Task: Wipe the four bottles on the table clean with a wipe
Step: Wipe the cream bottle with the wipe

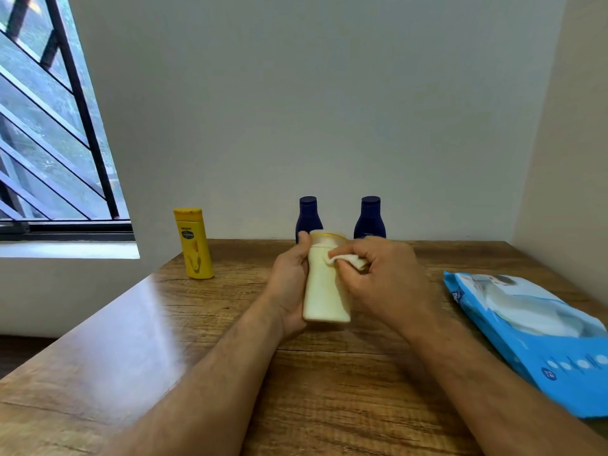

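Gripping the cream bottle [325, 291] above the table [164, 324], the left hand [289, 284] steadies it while the right hand [381, 278] pinches the wipe [345, 260] against its shoulder. Hard rubbing could twist it loose, toppling the 2 blue bottles [308, 215] behind.

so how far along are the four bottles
Nothing shows as finished. In hand: the left hand grips the cream bottle while the right hand rubs the wipe near its cap. The yellow bottle and two blue bottles stand apart; wiped or not, can't tell.
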The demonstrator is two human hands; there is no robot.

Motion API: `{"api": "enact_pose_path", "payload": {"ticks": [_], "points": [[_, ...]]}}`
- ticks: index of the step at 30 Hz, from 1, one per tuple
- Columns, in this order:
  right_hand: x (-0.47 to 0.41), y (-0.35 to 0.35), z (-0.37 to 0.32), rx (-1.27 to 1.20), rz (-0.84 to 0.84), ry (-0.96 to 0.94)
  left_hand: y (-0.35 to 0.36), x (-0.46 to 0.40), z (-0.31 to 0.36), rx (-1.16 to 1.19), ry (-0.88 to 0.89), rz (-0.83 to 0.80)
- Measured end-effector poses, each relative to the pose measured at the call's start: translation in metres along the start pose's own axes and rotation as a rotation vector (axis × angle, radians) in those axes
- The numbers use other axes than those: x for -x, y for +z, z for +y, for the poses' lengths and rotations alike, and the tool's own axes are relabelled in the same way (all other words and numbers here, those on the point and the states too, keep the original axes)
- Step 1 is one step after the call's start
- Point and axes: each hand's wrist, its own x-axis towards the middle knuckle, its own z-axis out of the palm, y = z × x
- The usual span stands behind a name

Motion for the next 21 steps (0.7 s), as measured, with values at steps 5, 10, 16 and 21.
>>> {"api": "enact_pose_path", "payload": {"ticks": [5,10,16,21], "points": [[0.002,-0.005,-0.003,-0.079,-0.071,-0.025,0.004,0.005,-0.002,-0.065,0.012,-0.035],[0.004,0.000,-0.012,-0.182,-0.379,-0.012,-0.001,-0.002,0.003,0.058,0.070,0.026],[0.001,-0.001,-0.005,-0.165,-0.173,0.022,-0.003,0.000,0.007,0.037,0.055,0.005],[-0.001,-0.005,0.000,-0.214,0.063,0.047,0.004,0.006,0.003,-0.033,0.040,-0.009]]}}
